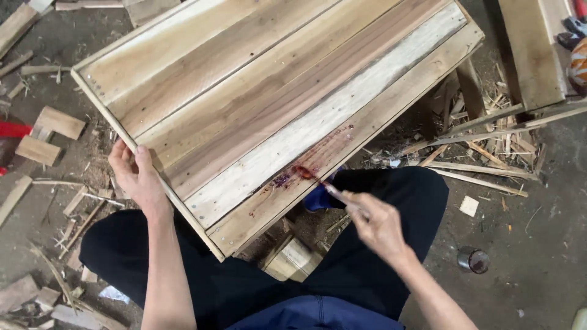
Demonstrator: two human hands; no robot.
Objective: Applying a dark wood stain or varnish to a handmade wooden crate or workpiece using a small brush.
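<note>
A wooden panel (257, 91) made of several planks lies tilted in front of me, over my knees. My left hand (136, 176) grips its thin left edge strip. My right hand (376, 223) holds a small brush (318, 181) whose dark red tip touches the plank nearest me. A reddish-purple stain (306, 168) streaks that plank around the brush tip. The rest of the panel is bare pale and brown wood with small nail heads along the edges.
A small round tin (473, 260) with dark liquid stands on the floor at the right. Wood scraps and strips (471, 150) litter the ground on both sides. A wooden block (293, 260) sits under the panel. Another board (532, 49) lies at top right.
</note>
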